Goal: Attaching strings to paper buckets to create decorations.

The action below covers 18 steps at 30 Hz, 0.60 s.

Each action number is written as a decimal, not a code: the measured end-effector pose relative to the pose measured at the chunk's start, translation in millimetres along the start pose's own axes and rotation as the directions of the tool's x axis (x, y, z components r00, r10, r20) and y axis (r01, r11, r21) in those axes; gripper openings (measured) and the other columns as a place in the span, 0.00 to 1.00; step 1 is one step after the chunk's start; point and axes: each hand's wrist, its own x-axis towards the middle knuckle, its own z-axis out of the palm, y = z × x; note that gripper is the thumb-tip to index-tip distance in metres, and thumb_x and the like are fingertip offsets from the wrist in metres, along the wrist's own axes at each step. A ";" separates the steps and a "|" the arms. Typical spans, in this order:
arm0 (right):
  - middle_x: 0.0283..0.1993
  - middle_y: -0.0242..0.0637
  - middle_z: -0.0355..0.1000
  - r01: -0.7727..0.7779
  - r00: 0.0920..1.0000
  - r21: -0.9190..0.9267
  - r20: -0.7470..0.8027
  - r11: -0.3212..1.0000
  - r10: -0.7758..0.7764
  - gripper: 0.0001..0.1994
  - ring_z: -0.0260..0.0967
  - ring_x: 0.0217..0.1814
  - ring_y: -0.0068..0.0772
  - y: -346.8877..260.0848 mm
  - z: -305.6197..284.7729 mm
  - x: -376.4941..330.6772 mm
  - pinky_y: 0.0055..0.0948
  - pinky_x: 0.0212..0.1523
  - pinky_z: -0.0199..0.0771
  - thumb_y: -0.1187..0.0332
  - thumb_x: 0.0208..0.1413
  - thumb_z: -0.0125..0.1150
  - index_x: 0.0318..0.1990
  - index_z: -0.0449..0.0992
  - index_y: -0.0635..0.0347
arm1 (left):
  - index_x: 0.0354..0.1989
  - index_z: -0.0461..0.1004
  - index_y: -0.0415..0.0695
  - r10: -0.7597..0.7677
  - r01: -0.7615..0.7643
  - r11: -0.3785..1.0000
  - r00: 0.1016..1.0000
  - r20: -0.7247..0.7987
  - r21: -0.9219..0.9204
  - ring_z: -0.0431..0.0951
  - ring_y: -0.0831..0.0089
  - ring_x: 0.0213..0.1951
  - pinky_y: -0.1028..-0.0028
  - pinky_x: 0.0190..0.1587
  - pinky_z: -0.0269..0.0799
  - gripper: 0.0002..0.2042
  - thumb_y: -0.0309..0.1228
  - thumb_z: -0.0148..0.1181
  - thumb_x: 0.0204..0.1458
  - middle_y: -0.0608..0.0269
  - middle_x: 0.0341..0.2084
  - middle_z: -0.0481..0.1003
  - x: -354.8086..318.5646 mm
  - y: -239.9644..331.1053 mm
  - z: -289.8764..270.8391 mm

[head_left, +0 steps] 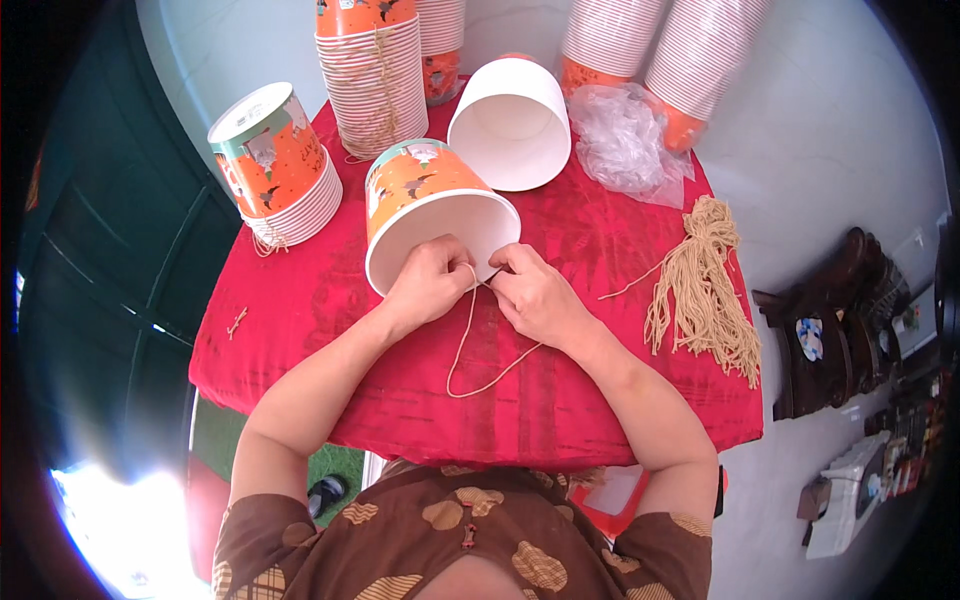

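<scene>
An orange paper bucket (425,190) printed with dark figures lies on its side on the table, its white mouth tilted towards me. My left hand (430,285) is closed at the lower rim, fingertips partly inside the mouth, pinching a beige string (460,355). Just right of it, my right hand (540,300) is closed in a pinch on a thin dark tool (492,277), whose tip meets the string by the rim. The string hangs in a loop below both hands onto the red cloth. Fingers hide most of the tool and the exact spot on the rim.
A bundle of cut beige strings (705,290) lies at the right on a red-covered table (590,420). Behind stand a white-mouthed bucket (515,130), crumpled clear plastic (630,140) and tall bucket stacks (375,90). A short upside-down stack (275,165) is at left.
</scene>
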 end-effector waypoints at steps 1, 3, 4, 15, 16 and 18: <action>0.43 0.45 0.68 0.001 1.000 0.001 0.000 1.000 -0.001 0.03 0.71 0.45 0.45 -0.3 -0.6 0.5 0.37 0.43 0.77 0.82 0.44 0.60 0.28 0.74 0.69 | 0.26 0.72 0.35 0.000 0.001 1.000 1.000 -0.001 0.001 0.72 0.74 0.23 0.71 0.25 0.69 0.05 0.24 0.53 0.48 0.59 0.24 0.75 -0.9 1.3 -1.3; 0.43 0.45 0.68 0.004 1.000 0.041 -0.008 0.999 -0.004 0.04 0.71 0.45 0.45 1.2 -2.0 -0.2 0.38 0.43 0.76 0.82 0.44 0.61 0.29 0.75 0.69 | 0.27 0.73 0.37 -0.152 0.191 0.963 0.968 0.201 -0.189 0.70 0.80 0.22 0.77 0.23 0.67 0.06 0.26 0.53 0.53 0.63 0.25 0.75 -0.2 15.6 -5.5; 0.43 0.45 0.68 0.001 1.000 0.040 -0.008 0.999 -0.001 0.04 0.71 0.45 0.45 2.1 -2.1 -0.9 0.38 0.43 0.76 0.82 0.44 0.61 0.29 0.75 0.69 | 0.27 0.73 0.37 -0.152 0.191 0.963 0.967 0.204 -0.190 0.70 0.80 0.22 0.77 0.23 0.67 0.06 0.26 0.53 0.53 0.63 0.25 0.75 0.2 17.6 -6.0; 0.41 0.46 0.68 0.022 0.999 0.133 -0.027 0.991 -0.018 0.04 0.70 0.44 0.46 1.0 -2.1 4.3 0.37 0.44 0.74 0.85 0.42 0.59 0.27 0.72 0.71 | 0.28 0.75 0.35 0.009 -0.009 0.997 1.000 -0.008 0.075 0.75 0.74 0.24 0.71 0.26 0.71 0.07 0.26 0.55 0.55 0.59 0.22 0.77 -3.1 15.5 5.9; 0.41 0.46 0.68 0.022 0.999 0.134 -0.026 0.991 -0.019 0.04 0.70 0.44 0.46 1.3 -2.1 5.2 0.37 0.44 0.74 0.85 0.42 0.59 0.27 0.72 0.71 | 0.28 0.75 0.35 0.008 -0.007 0.997 1.000 -0.009 0.075 0.75 0.74 0.24 0.71 0.26 0.71 0.07 0.26 0.55 0.55 0.59 0.22 0.77 -4.9 18.2 6.9; 0.41 0.47 0.68 0.036 0.999 0.160 -0.016 0.986 -0.033 0.04 0.69 0.45 0.46 2.1 -3.2 5.2 0.37 0.44 0.74 0.85 0.42 0.58 0.27 0.71 0.71 | 0.27 0.75 0.33 -0.061 0.066 0.970 0.998 -0.029 0.234 0.77 0.68 0.26 0.66 0.31 0.73 0.07 0.25 0.56 0.53 0.53 0.22 0.78 -7.7 30.2 7.3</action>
